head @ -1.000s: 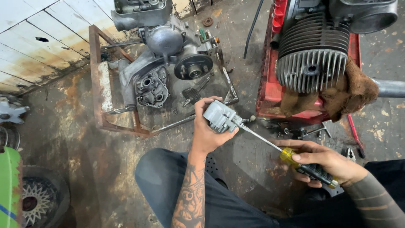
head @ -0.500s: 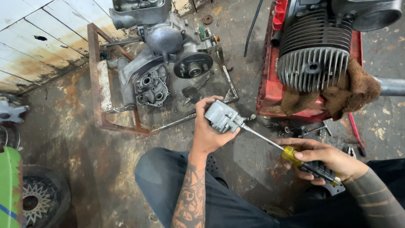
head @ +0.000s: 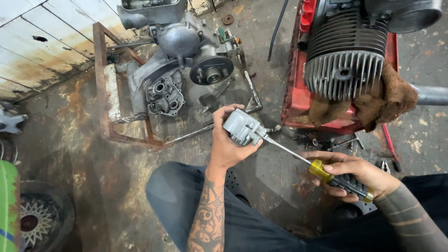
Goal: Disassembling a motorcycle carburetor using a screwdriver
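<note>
Over the last second little has changed for us: our left hand point(head: 228, 144) still clamps the small grey cast-metal part point(head: 240, 128) at mid-frame, and our right hand point(head: 357, 175) stays closed on the screwdriver point(head: 338, 179), its thin steel shaft still seated in the part, so the screw work looks ongoing. The handle is ribbed black and clear yellow. The dull engine case point(head: 177, 70) sits in a rusty frame point(head: 105, 93) at upper left, on the stained concrete floor point(head: 70, 163).
</note>
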